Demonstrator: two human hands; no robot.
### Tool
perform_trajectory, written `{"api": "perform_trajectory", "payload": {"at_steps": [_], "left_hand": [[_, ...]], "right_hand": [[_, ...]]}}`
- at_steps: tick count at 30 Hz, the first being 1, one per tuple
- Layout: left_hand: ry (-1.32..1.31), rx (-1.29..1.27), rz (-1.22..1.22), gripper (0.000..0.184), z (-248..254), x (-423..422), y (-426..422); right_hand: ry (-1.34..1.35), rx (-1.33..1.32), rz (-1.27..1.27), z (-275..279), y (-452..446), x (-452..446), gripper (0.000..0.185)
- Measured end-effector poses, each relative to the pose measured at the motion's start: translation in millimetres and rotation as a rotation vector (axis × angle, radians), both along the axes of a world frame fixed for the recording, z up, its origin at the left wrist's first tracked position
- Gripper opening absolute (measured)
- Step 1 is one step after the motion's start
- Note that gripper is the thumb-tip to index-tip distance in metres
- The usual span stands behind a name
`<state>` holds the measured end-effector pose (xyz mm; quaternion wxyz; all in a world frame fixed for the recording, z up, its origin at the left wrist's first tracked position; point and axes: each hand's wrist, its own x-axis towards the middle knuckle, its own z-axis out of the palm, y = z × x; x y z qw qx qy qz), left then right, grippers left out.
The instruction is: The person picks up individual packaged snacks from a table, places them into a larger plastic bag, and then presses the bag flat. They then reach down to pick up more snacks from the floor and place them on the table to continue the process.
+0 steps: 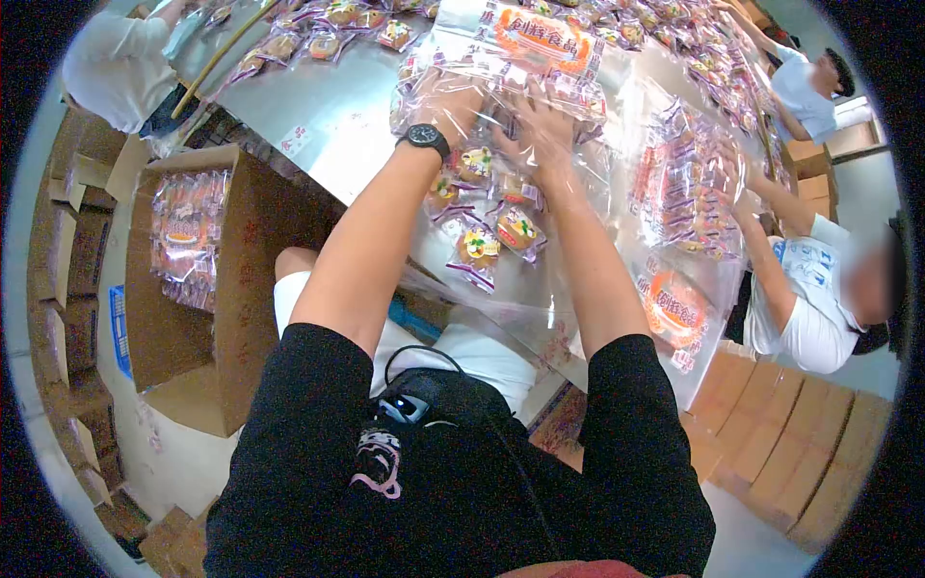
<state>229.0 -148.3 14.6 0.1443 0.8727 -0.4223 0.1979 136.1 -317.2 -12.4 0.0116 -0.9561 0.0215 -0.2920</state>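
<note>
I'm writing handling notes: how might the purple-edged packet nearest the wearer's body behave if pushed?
The packet would probably slide easily, given its glossy surface. It seems unlikely to roll far, since flat ends flare out. Those ends look thin and crinkled, so they may bend readily.

Upper clear plastic bag: print reads 创辉食品. Clear plastic bag at right: same characters, tilted. Lettering on snack packets illegible.

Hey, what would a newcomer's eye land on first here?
Probably the left hand and right hand under clear printed plastic at the top centre. Small purple-edged packets lie just below. At left, an open cardboard box holds a filled bag.
</note>
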Motion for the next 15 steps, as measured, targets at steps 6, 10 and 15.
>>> {"api": "perform_trajectory", "payload": {"at_steps": [6, 10, 15], "left_hand": [[0.115, 0.128, 0.019, 0.023, -2, 3, -4], [-0.162, -0.01, 0.125, 0.02, -17, 5, -15], [0.046, 0.125, 0.175, 0.018, -8, 9, -22]], "right_hand": [[-0.004, -0.151, -0.055, -12, -7, 5, 0.055], [0.01, -0.091, -0.132, -22, -11, 20, 0.049], [-0.047, 0.045, -0.16, -11, -7, 24, 0.055]]}}
